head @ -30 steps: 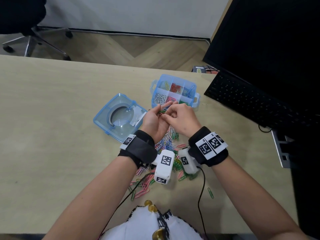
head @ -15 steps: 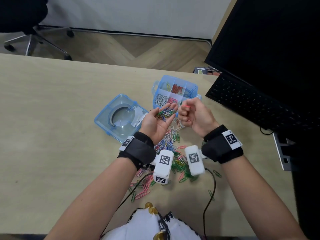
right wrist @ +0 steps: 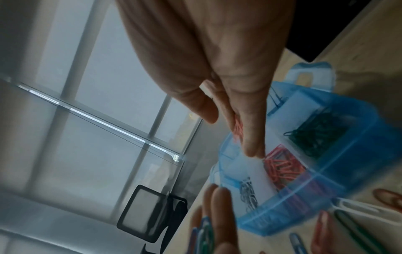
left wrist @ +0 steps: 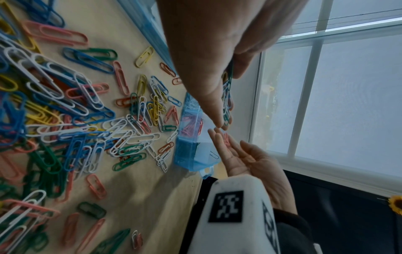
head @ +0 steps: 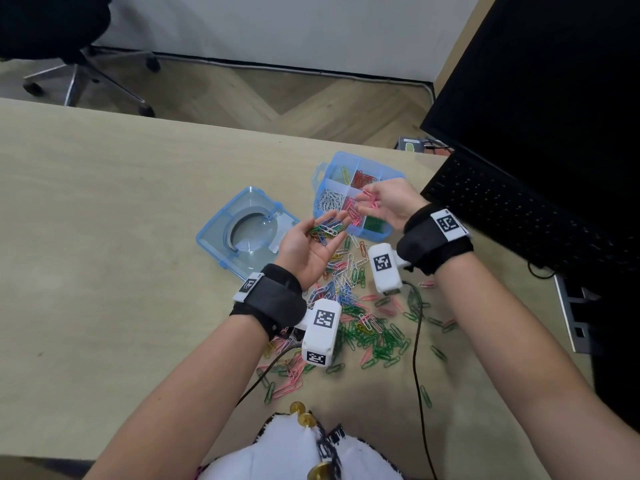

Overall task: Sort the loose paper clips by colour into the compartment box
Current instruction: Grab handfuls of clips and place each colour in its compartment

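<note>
The blue compartment box (head: 393, 176) stands open on the desk, with white, red, yellow, pink and green clips in separate cells. My left hand (head: 311, 244) is palm up just in front of it, fingers straight, carrying several mixed-colour clips (head: 327, 230). My right hand (head: 384, 202) hovers over the box's pink cell (right wrist: 282, 168). Its fingers are loosely extended and pink clips (head: 372, 202) lie along them; the thumb (right wrist: 204, 110) stands apart from them. A pile of loose clips (head: 356, 306) is spread on the desk below both wrists.
The box's blue lid (head: 246, 230) lies to the left of the box. A black keyboard (head: 519, 216) and monitor (head: 554, 81) fill the right side. A black cable (head: 417, 341) runs across the clips. An office chair (head: 69, 46) stands beyond the desk.
My hands were together over the left palm, then parted. The right hand carried pink clips right and forward over the box and opened out. The left hand stayed palm up with its clips.
</note>
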Available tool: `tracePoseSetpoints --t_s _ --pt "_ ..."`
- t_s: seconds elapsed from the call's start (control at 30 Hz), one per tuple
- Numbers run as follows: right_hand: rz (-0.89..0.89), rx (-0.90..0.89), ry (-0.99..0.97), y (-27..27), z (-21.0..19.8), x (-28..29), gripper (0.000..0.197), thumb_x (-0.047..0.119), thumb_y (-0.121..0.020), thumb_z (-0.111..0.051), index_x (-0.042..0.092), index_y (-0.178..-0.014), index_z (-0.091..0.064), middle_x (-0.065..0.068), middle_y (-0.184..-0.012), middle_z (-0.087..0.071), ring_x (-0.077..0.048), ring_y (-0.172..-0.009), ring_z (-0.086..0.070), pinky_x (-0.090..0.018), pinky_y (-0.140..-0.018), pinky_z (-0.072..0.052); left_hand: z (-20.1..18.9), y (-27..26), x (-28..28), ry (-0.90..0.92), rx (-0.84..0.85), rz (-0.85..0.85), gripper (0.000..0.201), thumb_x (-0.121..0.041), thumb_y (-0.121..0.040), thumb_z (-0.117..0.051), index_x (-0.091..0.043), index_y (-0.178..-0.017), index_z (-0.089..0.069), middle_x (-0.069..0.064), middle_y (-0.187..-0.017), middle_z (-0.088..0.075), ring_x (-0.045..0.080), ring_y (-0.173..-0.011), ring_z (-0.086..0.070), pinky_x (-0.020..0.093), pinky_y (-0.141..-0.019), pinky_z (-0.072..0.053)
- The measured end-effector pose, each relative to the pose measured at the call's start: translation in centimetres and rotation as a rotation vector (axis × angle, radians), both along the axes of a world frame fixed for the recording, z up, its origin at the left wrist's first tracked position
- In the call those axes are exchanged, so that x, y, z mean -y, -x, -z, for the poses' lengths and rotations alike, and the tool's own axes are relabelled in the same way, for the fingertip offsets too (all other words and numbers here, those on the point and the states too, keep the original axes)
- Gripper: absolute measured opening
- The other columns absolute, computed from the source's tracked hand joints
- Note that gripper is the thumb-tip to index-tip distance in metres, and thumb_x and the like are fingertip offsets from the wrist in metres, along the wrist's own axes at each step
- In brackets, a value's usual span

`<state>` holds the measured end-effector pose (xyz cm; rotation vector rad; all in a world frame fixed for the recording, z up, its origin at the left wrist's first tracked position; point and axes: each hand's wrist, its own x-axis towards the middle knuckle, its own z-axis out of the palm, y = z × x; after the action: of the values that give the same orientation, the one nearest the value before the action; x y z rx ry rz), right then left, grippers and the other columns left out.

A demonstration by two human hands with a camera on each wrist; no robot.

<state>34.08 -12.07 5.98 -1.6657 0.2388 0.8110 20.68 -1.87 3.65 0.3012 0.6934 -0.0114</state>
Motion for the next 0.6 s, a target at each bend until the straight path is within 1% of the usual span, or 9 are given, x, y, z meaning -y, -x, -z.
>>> tracePoseSetpoints --t_s 0.07,0.13,0.17,0.2,0.27,0.37,0.43,0.5,0.6 --pt "-0.042 0.037 0.019 -0.1 -0.3 -0.5 0.016 -0.005 -0.094 -0.040 0.001 -0.095 -0.055 -0.015 -0.088 -0.044 -0.025 -0.076 -0.050 -0.033 -0.070 -0.055 0.0 0.0 0.0 0.004 0.011 0.006 0.040 -0.019 -0.105 -0.026 0.008 -0.112 -0.054 0.026 -0.117 -0.060 0.037 -0.120 -0.054 0.040 -0.101 -0.045" --pt "-0.155 0.112 0.093 0.3 -0.5 -0.5 0.028 0.000 -0.095 -0.041 0.004 -0.117 -0.056 -0.014 -0.101 -0.048 -0.028 -0.090 -0.050 -0.045 -0.088 -0.052 0.1 0.0 0.0 0.006 0.023 0.009 0.040 -0.020 -0.105 -0.026 0.008 -0.115 -0.053 0.028 -0.123 -0.058 0.038 -0.123 -0.052 0.041 -0.100 -0.046" --pt "-0.212 0.173 0.131 0.6 -0.7 -0.4 0.032 0.004 -0.094 -0.043 0.010 -0.122 -0.057 -0.012 -0.107 -0.053 -0.026 -0.094 -0.052 -0.048 -0.091 -0.051 0.1 0.0 0.0 0.003 0.026 0.010 0.040 -0.020 -0.105 -0.026 0.008 -0.118 -0.052 0.028 -0.124 -0.057 0.038 -0.122 -0.053 0.040 -0.096 -0.048" --pt "-0.261 0.247 0.162 1.1 -1.0 -0.2 0.032 0.005 -0.094 -0.046 0.013 -0.122 -0.059 -0.009 -0.109 -0.057 -0.023 -0.095 -0.055 -0.046 -0.091 -0.053 0.1 0.0 -0.1 -0.001 0.028 0.011 0.041 -0.020 -0.105 -0.026 0.007 -0.121 -0.051 0.028 -0.123 -0.058 0.037 -0.120 -0.055 0.039 -0.092 -0.050" --pt "-0.380 0.391 0.182 2.1 -1.5 0.0 0.029 0.003 -0.092 -0.054 0.010 -0.118 -0.064 -0.011 -0.106 -0.065 -0.020 -0.088 -0.063 -0.035 -0.084 -0.056 0.1 -0.2 -0.1 0.003 0.036 0.014 0.041 -0.021 -0.105 -0.027 0.008 -0.124 -0.049 0.027 -0.118 -0.060 0.034 -0.110 -0.061 0.038 -0.088 -0.054" --pt "-0.638 0.624 0.350 3.5 -1.8 0.2 0.024 0.009 -0.087 -0.066 0.012 -0.110 -0.071 -0.002 -0.097 -0.068 -0.015 -0.087 -0.066 -0.019 -0.079 -0.048 0.1 -0.3 -0.1 -0.009 0.029 0.033 0.039 -0.019 -0.104 -0.030 0.009 -0.121 -0.051 0.024 -0.106 -0.064 0.030 -0.086 -0.070 0.038 -0.082 -0.057" --pt "-0.718 0.745 0.445 3.9 -1.9 0.3 0.022 0.015 -0.086 -0.069 0.018 -0.107 -0.073 0.001 -0.097 -0.062 -0.014 -0.090 -0.061 -0.020 -0.084 -0.044 0.1 -0.3 0.0 -0.019 0.029 0.051 0.034 -0.018 -0.104 -0.031 0.007 -0.116 -0.052 0.023 -0.105 -0.065 0.028 -0.083 -0.071 0.040 -0.082 -0.056" --pt "-0.772 0.795 0.452 4.1 -1.8 0.5 0.021 0.015 -0.086 -0.069 0.021 -0.106 -0.074 -0.002 -0.101 -0.059 -0.017 -0.095 -0.057 -0.023 -0.089 -0.042 0.0 -0.3 -0.1 -0.022 0.024 0.051 0.033 -0.017 -0.103 -0.033 0.007 -0.115 -0.051 0.025 -0.102 -0.067 0.029 -0.084 -0.071 0.042 -0.085 -0.054" --pt "-0.833 0.860 0.433 4.4 -1.9 0.6 0.025 0.013 -0.084 -0.071 0.024 -0.106 -0.074 0.000 -0.097 -0.057 -0.017 -0.092 -0.053 -0.026 -0.089 -0.043 0.1 -0.3 -0.5 -0.041 0.019 0.054 0.037 -0.015 -0.102 -0.033 0.008 -0.130 -0.042 0.030 -0.119 -0.060 0.031 -0.096 -0.066 0.042 -0.083 -0.056"
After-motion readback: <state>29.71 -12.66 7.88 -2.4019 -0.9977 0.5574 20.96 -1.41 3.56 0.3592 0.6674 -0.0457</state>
